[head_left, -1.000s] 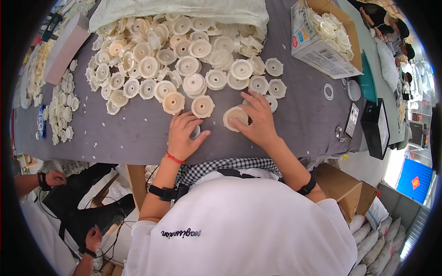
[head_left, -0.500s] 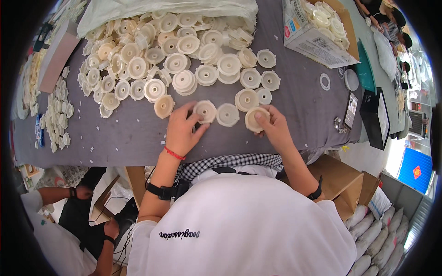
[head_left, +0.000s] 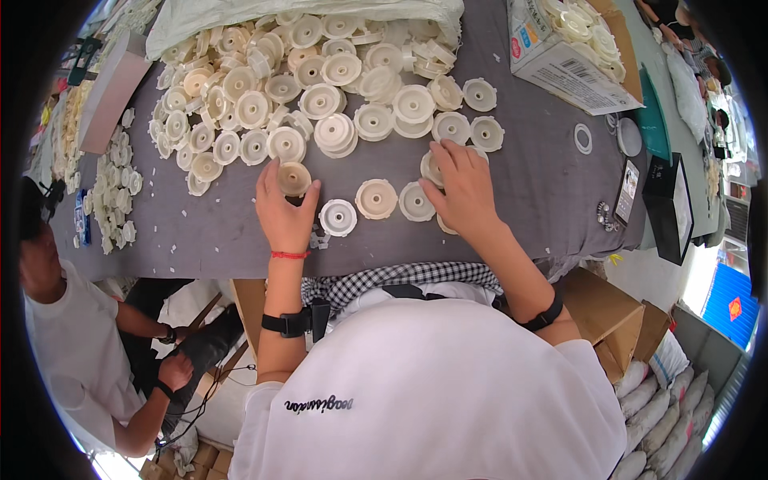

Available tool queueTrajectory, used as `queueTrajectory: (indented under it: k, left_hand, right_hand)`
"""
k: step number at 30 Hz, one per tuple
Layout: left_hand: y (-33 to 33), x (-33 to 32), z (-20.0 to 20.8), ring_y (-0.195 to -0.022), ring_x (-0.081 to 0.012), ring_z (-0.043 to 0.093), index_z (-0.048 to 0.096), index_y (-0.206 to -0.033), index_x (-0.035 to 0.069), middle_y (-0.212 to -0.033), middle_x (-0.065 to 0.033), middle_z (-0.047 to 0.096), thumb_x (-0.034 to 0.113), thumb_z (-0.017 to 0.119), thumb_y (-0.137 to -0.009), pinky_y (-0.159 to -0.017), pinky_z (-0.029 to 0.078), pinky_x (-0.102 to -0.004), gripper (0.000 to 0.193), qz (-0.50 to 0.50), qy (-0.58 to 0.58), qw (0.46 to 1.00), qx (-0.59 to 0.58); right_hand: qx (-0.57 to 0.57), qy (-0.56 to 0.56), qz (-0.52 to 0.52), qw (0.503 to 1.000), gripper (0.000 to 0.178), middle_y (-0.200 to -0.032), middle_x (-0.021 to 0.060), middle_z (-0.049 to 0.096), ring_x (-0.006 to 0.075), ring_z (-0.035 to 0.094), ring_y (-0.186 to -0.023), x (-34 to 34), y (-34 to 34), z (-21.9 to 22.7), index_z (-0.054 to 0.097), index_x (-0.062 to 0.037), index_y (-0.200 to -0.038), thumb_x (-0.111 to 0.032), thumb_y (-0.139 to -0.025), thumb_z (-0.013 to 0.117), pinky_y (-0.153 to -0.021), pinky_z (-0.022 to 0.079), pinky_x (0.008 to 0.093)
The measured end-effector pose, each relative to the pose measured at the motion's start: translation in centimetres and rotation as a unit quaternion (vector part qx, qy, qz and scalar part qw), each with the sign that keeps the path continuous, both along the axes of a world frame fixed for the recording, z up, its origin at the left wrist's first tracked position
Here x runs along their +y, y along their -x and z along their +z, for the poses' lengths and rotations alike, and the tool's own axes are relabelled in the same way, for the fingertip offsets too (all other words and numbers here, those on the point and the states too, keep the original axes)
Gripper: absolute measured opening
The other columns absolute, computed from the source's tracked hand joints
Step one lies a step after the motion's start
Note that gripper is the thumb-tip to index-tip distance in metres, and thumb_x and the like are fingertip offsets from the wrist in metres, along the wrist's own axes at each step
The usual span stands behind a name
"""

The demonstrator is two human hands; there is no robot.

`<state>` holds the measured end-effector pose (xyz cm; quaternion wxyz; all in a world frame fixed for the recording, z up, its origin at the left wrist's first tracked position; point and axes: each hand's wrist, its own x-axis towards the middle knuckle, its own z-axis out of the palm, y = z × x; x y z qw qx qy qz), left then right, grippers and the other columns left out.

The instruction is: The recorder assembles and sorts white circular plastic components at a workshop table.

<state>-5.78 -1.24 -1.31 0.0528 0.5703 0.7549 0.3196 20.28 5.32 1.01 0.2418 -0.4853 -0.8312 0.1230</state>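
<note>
My left hand (head_left: 282,214) has its thumb and fingers around a tan round plastic disc (head_left: 294,179) with a raised rim and a small centre hub. My right hand (head_left: 466,192) reaches over a cream disc (head_left: 430,170), thumb on the near side and fingers on the far side, partly covering it. Between the hands lie a whitish disc (head_left: 338,218), a pinkish-beige disc (head_left: 375,199) and another pale disc (head_left: 417,202). One more disc (head_left: 446,227) shows partly beneath my right hand.
A large heap of similar discs (head_left: 253,107) spills from a white woven sack (head_left: 304,10). At the right stand a cardboard box (head_left: 560,76) of discs, a white ring (head_left: 582,138), a phone (head_left: 626,192) and a black box (head_left: 669,204). Another person (head_left: 88,352) sits at the left.
My left hand has left the disc in the front row and moved left to the tan one. My right hand has let go of its disc and moved farther up to a cream one. The view has shifted slightly.
</note>
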Motion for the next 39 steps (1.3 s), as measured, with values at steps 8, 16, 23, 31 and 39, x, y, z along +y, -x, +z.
queueTrajectory:
  k: [8, 16, 23, 31, 39]
  left_hand:
    - [-1.3, -1.9, 2.9, -0.106, -0.0317, 0.05, 0.048, -0.125, -0.001, -0.117, -0.0194, 0.05, 0.016, 0.077, -0.067, -0.089, 0.042, -0.0396, 0.067, -0.066, 0.02, 0.994, -0.088]
    - [-5.2, -0.4, 3.4, -0.102, -0.0302, 0.053, 0.046, -0.128, 0.002, -0.109, -0.0137, 0.057, 0.027, 0.08, -0.063, -0.09, 0.04, -0.039, 0.077, -0.236, 0.041, 0.965, -0.109]
    - [-5.7, 1.3, 3.2, -0.109, -0.0286, 0.05, 0.044, -0.129, 0.004, -0.114, -0.0125, 0.057, 0.031, 0.077, -0.064, -0.102, 0.029, -0.0451, 0.078, -0.311, 0.114, 0.942, 0.056]
    - [-5.4, 0.1, 3.7, -0.112, -0.0288, 0.048, 0.044, -0.13, 0.006, -0.121, -0.0133, 0.052, 0.034, 0.075, -0.065, -0.104, 0.027, -0.0483, 0.077, -0.283, 0.122, 0.948, 0.085]
    - [-5.5, 0.4, 2.4, -0.111, -0.0277, 0.049, 0.047, -0.128, 0.009, -0.118, -0.0104, 0.052, 0.027, 0.078, -0.063, -0.103, 0.029, -0.0492, 0.074, -0.302, 0.113, 0.943, 0.08]
  right_hand:
    - [0.218, 0.034, -0.166, 0.961, 0.03, -0.094, 0.0122, 0.059, 0.0245, 0.057, -0.085, -0.8, -4.7, -0.4, 0.058, -0.0021, -0.106, -0.005, -0.077, 0.065, -0.074, 0.046, 0.0326]
    - [0.031, -0.092, -0.193, 0.976, 0.037, -0.098, 0.0106, 0.056, 0.0255, 0.053, -0.093, -2.3, -7.5, -1.0, 0.057, -0.0041, -0.108, -0.004, -0.072, 0.067, -0.082, 0.042, 0.0365]
    - [-0.002, 0.004, 0.032, 0.999, 0.036, -0.109, 0.0124, 0.054, 0.0301, 0.05, -0.1, 0.1, -2.4, -0.5, 0.057, -0.0068, -0.103, -0.015, -0.07, 0.069, -0.086, 0.038, 0.0414]
    - [-0.011, -0.013, 0.033, 0.999, 0.039, -0.115, 0.0126, 0.053, 0.0274, 0.05, -0.101, 0.1, -3.3, -1.8, 0.056, -0.0074, -0.102, -0.019, -0.068, 0.071, -0.086, 0.038, 0.0409]
    - [0.185, -0.03, -0.068, 0.98, 0.072, -0.127, 0.0197, 0.047, 0.0289, 0.055, -0.097, -3.2, -6.3, 0.2, 0.042, 0.0012, -0.126, -0.019, -0.065, 0.075, -0.084, 0.042, 0.0406]
